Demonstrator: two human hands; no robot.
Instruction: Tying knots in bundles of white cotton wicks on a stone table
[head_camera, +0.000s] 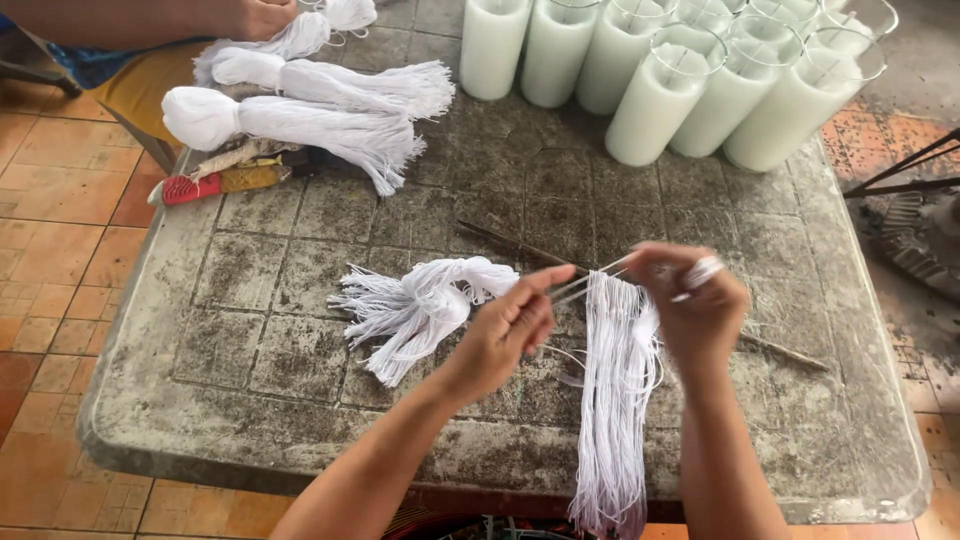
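A worn, stained desk (300, 330) stands on orange floor tiles. The right hand (695, 300) pinches a hanging bundle of white wicks (615, 400), whose ends drop past the near edge. The left hand's (515, 325) grip closes on a few strands. Wax-filled glass candles (660, 100) are cut off at the top. Bare desk lies left.

We look steeply down from our head at the grimy table (300, 300), close in; its far edge meets the frame's top, floor tiles (50, 200) run down the left.
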